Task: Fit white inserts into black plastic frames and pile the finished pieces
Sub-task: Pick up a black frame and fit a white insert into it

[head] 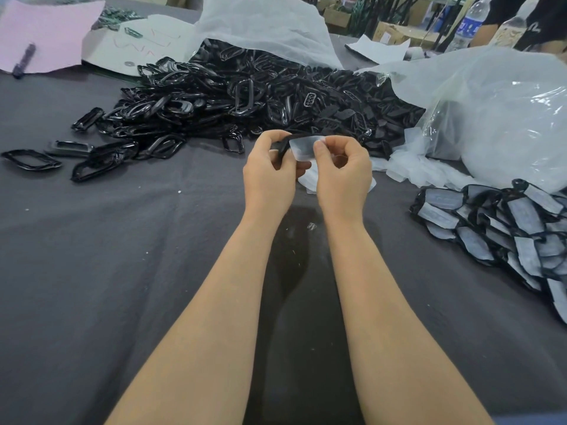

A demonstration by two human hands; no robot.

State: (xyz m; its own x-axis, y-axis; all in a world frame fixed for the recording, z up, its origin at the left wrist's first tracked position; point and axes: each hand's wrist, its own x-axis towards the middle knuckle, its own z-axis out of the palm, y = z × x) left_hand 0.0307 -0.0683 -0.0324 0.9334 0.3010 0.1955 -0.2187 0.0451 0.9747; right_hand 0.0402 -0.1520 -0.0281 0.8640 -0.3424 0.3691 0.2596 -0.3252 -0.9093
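While the frame [280, 146] is pinched in the left hand [270, 170] above the bench [122, 240], an insert [302, 147] is pinched against it by the right hand [343, 171]; fitting is judged underway, and pressing it flush is called for next

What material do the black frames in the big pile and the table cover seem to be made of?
The black frames look like glossy moulded plastic: sharp light reflections run along their rims. The table cover looks like matte dark grey woven cloth, since it shows soft creases and no shine, though the weave itself is too fine to confirm.
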